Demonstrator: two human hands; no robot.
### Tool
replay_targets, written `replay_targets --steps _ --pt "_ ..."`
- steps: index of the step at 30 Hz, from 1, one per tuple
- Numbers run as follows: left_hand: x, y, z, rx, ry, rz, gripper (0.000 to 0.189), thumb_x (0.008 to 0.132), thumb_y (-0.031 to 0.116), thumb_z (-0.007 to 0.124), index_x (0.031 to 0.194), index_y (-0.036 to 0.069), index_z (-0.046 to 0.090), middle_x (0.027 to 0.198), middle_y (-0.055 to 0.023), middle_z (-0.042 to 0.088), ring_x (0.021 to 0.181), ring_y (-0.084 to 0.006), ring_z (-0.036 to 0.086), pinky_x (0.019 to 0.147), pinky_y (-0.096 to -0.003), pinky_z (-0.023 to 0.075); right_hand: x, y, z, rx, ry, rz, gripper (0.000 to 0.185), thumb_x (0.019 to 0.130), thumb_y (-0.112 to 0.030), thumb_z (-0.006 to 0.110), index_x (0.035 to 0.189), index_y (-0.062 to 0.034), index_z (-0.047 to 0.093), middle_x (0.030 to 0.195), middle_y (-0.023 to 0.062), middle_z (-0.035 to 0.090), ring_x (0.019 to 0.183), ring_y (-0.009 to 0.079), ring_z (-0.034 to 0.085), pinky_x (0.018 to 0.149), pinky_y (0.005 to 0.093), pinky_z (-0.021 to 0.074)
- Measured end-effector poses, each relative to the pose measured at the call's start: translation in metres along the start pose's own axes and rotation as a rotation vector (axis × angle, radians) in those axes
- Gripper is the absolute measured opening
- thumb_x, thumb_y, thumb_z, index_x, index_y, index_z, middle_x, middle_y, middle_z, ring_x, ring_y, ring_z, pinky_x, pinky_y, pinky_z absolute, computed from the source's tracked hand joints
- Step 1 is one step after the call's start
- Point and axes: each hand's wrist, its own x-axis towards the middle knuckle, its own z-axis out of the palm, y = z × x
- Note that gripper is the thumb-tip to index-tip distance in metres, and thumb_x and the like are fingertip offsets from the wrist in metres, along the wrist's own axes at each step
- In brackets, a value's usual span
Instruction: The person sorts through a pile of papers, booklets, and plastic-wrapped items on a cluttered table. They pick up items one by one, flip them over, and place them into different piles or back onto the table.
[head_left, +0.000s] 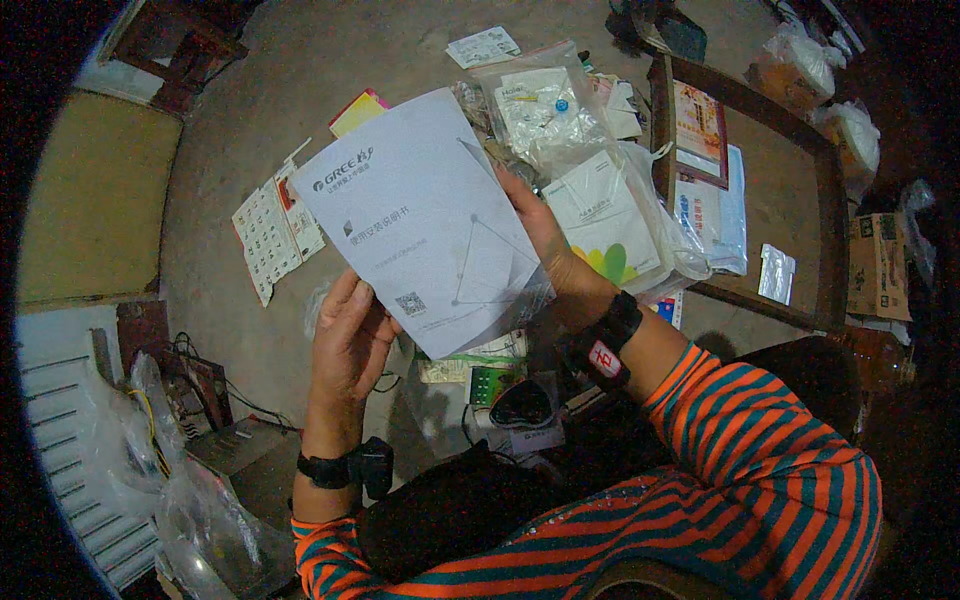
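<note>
A white Gree instruction manual (405, 225) is held up in front of me, its printed cover facing me. My left hand (352, 330) pinches its lower left edge, thumb on the cover. At the opposite edge, my right hand (540, 225) grips the manual, its fingers partly hidden behind the paper. Beyond the right hand lies a clear plastic bag (540, 105) with papers inside. Close to my right wrist is a white booklet with green and yellow petals (600, 217), in clear plastic. A torn calendar sheet (274, 232) lies on the floor left of the manual.
A shallow wooden drawer (799, 180) at right holds a framed picture (700, 127) and a blue-white packet (712, 217). A cardboard box (877, 266) and tied plastic bags (799, 67) stand beyond it. Crumpled clear plastic (217, 525) lies lower left. A green card (491, 386) lies below the manual.
</note>
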Motion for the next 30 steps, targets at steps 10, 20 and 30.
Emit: replay_targets --steps 10,20,30 --pt "0.000 0.000 -0.004 0.023 -0.009 -0.014 0.037 0.100 0.013 0.047 0.133 -0.003 0.048 0.114 -0.0135 0.064 0.095 -0.0200 0.066 0.079 -0.0336 0.0557 0.001 0.001 -0.008 -0.031 -0.055 -0.019 0.044 0.098 -0.037 0.048 0.130 -0.0059 0.052 0.117 0.0089 0.062 0.106 0.0194 0.060 0.095 0.0346 0.0481" --pt "-0.002 -0.001 -0.008 0.054 -0.039 -0.032 0.036 0.099 0.014 0.048 0.131 -0.003 0.050 0.116 -0.0136 0.063 0.101 -0.0215 0.064 0.087 -0.0369 0.0548 0.002 0.004 -0.010 -0.018 -0.101 -0.088 0.050 0.098 -0.041 0.050 0.132 -0.0053 0.051 0.116 0.0089 0.064 0.104 0.0205 0.063 0.093 0.0356 0.0506" --pt "0.000 -0.003 -0.013 0.039 -0.112 -0.029 0.035 0.099 0.012 0.049 0.130 -0.003 0.052 0.118 -0.0137 0.063 0.101 -0.0206 0.064 0.086 -0.0344 0.0542 -0.004 -0.003 0.000 0.061 -0.183 0.032 0.050 0.097 -0.042 0.051 0.132 -0.0061 0.052 0.117 0.0099 0.063 0.104 0.0204 0.062 0.091 0.0366 0.0512"
